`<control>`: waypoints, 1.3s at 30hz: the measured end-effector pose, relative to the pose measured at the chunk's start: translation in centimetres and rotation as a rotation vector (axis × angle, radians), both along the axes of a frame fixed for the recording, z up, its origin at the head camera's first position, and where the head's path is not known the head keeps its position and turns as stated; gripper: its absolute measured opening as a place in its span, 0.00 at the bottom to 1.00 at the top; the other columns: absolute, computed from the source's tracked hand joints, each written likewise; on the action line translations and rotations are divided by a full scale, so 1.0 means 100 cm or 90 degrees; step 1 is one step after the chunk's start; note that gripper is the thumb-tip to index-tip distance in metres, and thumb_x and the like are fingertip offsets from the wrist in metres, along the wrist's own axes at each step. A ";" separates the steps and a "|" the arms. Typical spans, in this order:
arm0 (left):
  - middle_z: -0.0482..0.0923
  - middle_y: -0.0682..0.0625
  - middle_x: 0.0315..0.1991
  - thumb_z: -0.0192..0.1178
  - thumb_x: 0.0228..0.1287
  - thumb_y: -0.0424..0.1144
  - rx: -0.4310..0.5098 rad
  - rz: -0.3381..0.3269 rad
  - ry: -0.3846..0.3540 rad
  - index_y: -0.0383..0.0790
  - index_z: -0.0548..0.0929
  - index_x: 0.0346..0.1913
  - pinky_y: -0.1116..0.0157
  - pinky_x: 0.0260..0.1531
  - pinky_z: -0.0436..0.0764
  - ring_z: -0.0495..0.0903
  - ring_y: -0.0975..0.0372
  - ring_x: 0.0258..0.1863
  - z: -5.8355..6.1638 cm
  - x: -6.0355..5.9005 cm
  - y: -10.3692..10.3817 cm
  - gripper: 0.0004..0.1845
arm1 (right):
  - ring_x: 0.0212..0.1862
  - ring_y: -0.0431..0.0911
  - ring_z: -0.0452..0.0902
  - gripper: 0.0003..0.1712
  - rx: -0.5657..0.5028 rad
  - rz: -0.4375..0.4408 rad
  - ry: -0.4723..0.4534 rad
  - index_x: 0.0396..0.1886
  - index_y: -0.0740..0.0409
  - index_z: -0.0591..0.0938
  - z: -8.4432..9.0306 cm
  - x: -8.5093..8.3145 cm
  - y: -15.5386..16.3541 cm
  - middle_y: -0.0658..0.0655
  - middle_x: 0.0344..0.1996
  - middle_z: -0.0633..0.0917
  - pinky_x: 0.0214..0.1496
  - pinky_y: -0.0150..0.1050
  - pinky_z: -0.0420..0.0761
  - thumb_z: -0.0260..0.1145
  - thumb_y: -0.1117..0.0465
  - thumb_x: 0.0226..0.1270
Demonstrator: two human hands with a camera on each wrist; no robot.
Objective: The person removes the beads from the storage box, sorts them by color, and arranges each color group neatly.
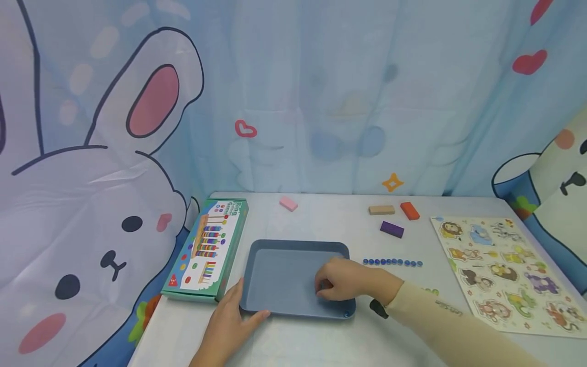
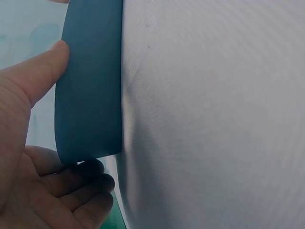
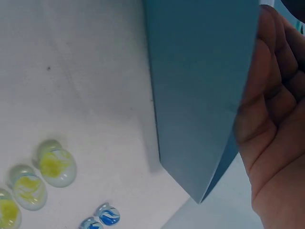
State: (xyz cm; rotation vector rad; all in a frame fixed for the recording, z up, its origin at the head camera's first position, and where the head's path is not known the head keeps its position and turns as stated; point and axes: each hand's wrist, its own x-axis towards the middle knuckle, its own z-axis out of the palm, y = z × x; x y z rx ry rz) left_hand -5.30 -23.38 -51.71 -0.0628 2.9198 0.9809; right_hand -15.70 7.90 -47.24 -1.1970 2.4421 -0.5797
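A grey-blue tray [image 1: 284, 275] lies on the white table. My left hand [image 1: 227, 318] holds its near left corner, thumb at the front rim and fingers round the left side; the left wrist view shows the thumb against the tray wall [image 2: 90, 86]. Over the tray's right part, my right hand [image 1: 344, 279] has its fingers curled inward; the fingertips are hidden and I cannot tell what they hold. One blue marble [image 1: 346, 314] sits in the near right corner. Right of the tray runs a row of blue marbles [image 1: 392, 262], with yellow-swirled marbles [image 3: 58, 167] nearer me.
A boxed ring game [image 1: 206, 250] lies left of the tray. Toward the back are pink [image 1: 288, 204], tan [image 1: 381, 209], red [image 1: 410, 210] and purple blocks [image 1: 392, 229]. An animal picture board [image 1: 509, 275] covers the right side. A printed curtain [image 1: 321, 102] hangs behind the table.
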 end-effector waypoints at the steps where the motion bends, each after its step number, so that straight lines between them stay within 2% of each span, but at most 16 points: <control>1: 0.67 0.36 0.78 0.74 0.54 0.68 -0.001 0.000 -0.001 0.31 0.61 0.80 0.40 0.74 0.71 0.67 0.42 0.77 0.000 0.000 0.000 0.62 | 0.23 0.29 0.69 0.04 0.007 0.004 -0.006 0.35 0.48 0.91 -0.001 0.001 -0.001 0.37 0.21 0.80 0.26 0.25 0.72 0.72 0.57 0.70; 8: 0.67 0.36 0.78 0.74 0.53 0.69 -0.002 0.005 -0.011 0.31 0.61 0.80 0.39 0.73 0.71 0.67 0.41 0.77 -0.003 0.001 -0.001 0.63 | 0.25 0.30 0.72 0.06 0.065 0.005 -0.058 0.30 0.45 0.89 -0.008 0.006 -0.003 0.36 0.22 0.81 0.29 0.25 0.76 0.72 0.57 0.69; 15: 0.66 0.36 0.78 0.73 0.52 0.71 0.004 0.009 -0.021 0.32 0.61 0.80 0.38 0.73 0.71 0.67 0.41 0.77 -0.003 0.002 -0.001 0.64 | 0.24 0.31 0.71 0.09 0.094 0.012 -0.078 0.27 0.46 0.88 -0.007 0.011 -0.006 0.38 0.20 0.80 0.28 0.26 0.74 0.71 0.58 0.70; 25: 0.66 0.35 0.78 0.73 0.53 0.70 0.004 0.012 -0.026 0.32 0.61 0.81 0.38 0.72 0.71 0.67 0.40 0.77 -0.001 0.002 -0.002 0.63 | 0.23 0.31 0.70 0.10 0.061 0.012 -0.079 0.24 0.47 0.86 -0.010 0.014 -0.014 0.38 0.19 0.79 0.27 0.25 0.73 0.72 0.60 0.68; 31: 0.66 0.35 0.78 0.74 0.54 0.68 0.015 0.010 -0.014 0.31 0.61 0.81 0.38 0.73 0.70 0.66 0.41 0.78 0.000 0.002 -0.001 0.62 | 0.25 0.31 0.71 0.09 0.034 0.012 -0.091 0.27 0.48 0.87 -0.005 0.007 -0.023 0.39 0.21 0.80 0.28 0.26 0.74 0.71 0.61 0.69; 39: 0.65 0.36 0.79 0.74 0.54 0.69 0.018 0.006 -0.013 0.31 0.60 0.81 0.39 0.74 0.70 0.66 0.41 0.78 0.003 0.001 0.001 0.63 | 0.28 0.31 0.74 0.05 0.021 0.043 -0.074 0.33 0.49 0.90 0.015 -0.015 -0.023 0.39 0.26 0.84 0.32 0.26 0.78 0.72 0.61 0.70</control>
